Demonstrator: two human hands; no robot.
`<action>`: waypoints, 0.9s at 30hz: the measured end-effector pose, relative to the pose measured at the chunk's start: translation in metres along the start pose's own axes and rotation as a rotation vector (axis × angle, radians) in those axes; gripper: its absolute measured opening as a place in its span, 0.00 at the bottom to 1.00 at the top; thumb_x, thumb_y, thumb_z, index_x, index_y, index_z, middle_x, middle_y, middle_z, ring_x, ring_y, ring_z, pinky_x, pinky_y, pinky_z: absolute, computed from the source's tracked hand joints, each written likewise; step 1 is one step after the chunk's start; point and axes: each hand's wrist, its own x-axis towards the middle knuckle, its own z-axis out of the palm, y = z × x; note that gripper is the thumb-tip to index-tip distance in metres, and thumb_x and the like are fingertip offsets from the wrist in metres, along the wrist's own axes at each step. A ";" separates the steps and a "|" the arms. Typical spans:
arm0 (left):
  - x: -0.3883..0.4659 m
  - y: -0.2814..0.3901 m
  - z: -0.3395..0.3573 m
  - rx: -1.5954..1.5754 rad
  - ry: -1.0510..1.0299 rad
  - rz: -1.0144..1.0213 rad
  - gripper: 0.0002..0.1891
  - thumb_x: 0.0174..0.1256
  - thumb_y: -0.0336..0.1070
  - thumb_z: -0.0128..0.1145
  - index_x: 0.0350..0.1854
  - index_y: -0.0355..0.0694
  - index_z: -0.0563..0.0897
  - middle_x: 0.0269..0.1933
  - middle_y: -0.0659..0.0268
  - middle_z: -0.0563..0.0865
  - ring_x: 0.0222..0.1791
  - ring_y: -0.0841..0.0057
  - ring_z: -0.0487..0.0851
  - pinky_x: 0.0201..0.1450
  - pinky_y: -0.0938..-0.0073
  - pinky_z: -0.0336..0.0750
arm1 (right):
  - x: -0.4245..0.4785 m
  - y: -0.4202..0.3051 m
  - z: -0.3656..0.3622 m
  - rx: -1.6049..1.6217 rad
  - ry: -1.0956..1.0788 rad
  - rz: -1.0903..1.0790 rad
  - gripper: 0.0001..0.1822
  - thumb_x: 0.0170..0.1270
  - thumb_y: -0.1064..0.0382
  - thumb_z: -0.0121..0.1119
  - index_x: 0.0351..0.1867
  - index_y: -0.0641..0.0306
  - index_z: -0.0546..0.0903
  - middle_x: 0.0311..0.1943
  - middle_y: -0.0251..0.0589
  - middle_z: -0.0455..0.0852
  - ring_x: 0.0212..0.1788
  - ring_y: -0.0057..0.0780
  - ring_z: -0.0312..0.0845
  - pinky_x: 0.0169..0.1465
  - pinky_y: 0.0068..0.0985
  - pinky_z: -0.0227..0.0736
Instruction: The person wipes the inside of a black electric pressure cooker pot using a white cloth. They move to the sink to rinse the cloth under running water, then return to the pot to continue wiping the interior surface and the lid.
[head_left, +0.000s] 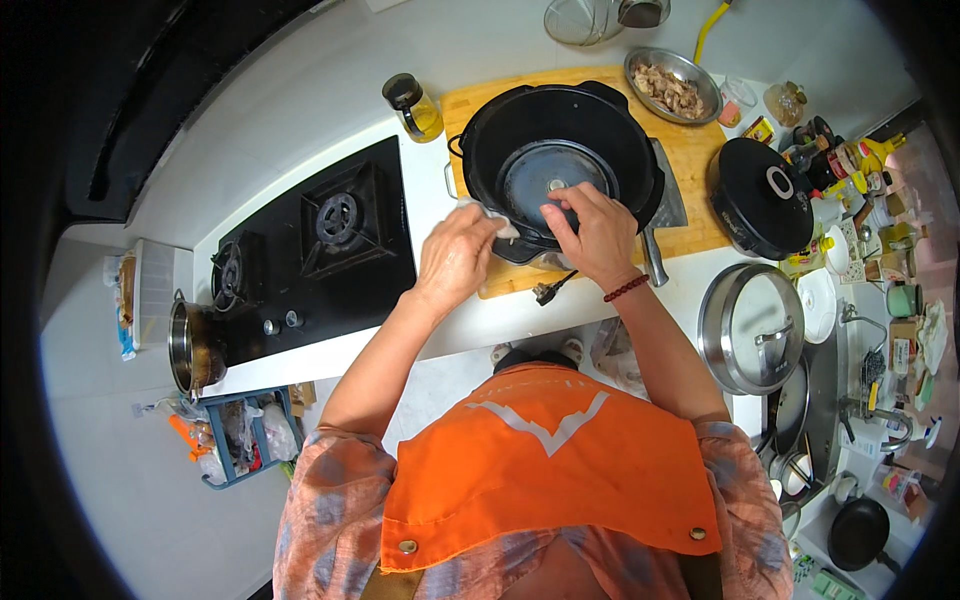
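Note:
A large black cooker pot (517, 120) stands on a wooden cutting board (697, 225), with a round dark plate and a metal button at its inner bottom. My left hand (459, 251) grips a whitish cloth (491, 221) against the pot's near left rim. Over the near right part of the pot is my right hand (596, 229), its thumb and forefinger apart, holding nothing that shows. A power plug (546, 294) on a short black cord lies at the board's front edge. Right of the pot, a cleaver (670, 191) lies partly hidden, its handle pointing towards me.
To the left is a black gas hob (352, 277) with a steel pot (196, 345) at its far left. An oil jug (416, 112) stands behind. At right are a steel bowl of meat (675, 86), a black lidded cooker (761, 199), a glass lid (750, 322) and several bottles.

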 end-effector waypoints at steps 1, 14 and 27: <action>0.000 0.000 0.002 -0.085 -0.002 0.016 0.10 0.61 0.25 0.58 0.44 0.35 0.84 0.35 0.58 0.79 0.39 0.57 0.79 0.43 0.62 0.75 | 0.000 0.000 0.000 0.000 -0.003 0.000 0.12 0.62 0.51 0.65 0.35 0.55 0.85 0.30 0.33 0.82 0.31 0.38 0.82 0.35 0.32 0.74; -0.052 -0.051 -0.007 -0.369 0.004 -0.276 0.11 0.65 0.21 0.53 0.43 0.35 0.86 0.37 0.61 0.81 0.38 0.70 0.80 0.46 0.74 0.75 | 0.000 0.000 -0.002 -0.018 -0.021 -0.002 0.12 0.61 0.50 0.66 0.35 0.54 0.84 0.30 0.32 0.83 0.30 0.37 0.82 0.35 0.32 0.75; -0.007 0.041 0.041 -0.114 0.196 0.110 0.11 0.53 0.24 0.62 0.41 0.36 0.84 0.44 0.59 0.83 0.49 0.60 0.79 0.53 0.64 0.74 | 0.001 0.001 0.001 -0.015 0.004 -0.037 0.09 0.60 0.53 0.67 0.34 0.53 0.85 0.29 0.30 0.83 0.28 0.35 0.82 0.33 0.29 0.74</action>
